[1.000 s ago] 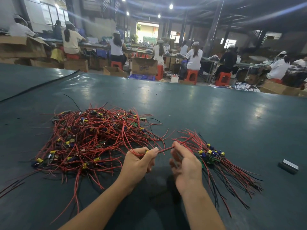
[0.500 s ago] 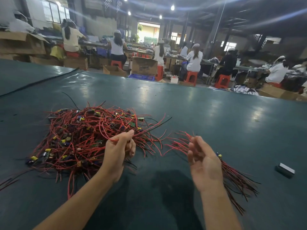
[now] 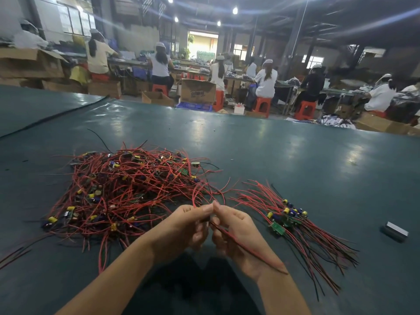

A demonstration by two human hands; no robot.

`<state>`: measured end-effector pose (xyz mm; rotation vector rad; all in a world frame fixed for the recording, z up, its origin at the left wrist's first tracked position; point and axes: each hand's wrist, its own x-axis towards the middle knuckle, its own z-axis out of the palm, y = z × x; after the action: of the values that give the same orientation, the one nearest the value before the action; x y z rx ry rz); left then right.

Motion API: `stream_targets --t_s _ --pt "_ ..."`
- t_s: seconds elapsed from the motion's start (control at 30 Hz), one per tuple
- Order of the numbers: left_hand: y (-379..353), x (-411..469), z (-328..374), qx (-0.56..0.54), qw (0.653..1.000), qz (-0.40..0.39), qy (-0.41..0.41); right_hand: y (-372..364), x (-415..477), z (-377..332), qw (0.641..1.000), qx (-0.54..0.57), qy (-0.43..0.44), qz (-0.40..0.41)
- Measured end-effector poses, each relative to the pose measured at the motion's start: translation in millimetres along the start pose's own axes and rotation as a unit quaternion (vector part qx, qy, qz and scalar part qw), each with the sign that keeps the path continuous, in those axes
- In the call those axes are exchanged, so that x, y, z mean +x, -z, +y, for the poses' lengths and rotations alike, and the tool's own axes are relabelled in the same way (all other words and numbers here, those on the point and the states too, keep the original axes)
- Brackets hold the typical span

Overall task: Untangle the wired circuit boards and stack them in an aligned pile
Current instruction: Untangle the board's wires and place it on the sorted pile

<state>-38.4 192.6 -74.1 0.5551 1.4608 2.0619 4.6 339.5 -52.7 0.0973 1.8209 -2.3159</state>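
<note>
Both grips, left hand [image 3: 181,226] and right hand [image 3: 236,233], pinch a red wire [image 3: 245,246] slanting back rightward.

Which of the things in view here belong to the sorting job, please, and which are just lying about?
Job in hand:
tangled heap
aligned pile
held wires, pinched by left hand and right hand

Lying about:
grey block
cardboard box, beyond the table
</note>
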Motion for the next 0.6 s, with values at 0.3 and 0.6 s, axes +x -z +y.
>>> stream_targets --t_s 0.3,0.6 --pt "-9.0 8.6 1.6 0.047 0.982 0.179 -0.020 -16.1 4.5 12.9 0.990 0.051 0.089 0.094" --pt "-7.3 10.6 8.1 -0.090 0.987 0.083 0.104 -22.4 4.2 15.2 0.984 0.125 0.060 0.114"
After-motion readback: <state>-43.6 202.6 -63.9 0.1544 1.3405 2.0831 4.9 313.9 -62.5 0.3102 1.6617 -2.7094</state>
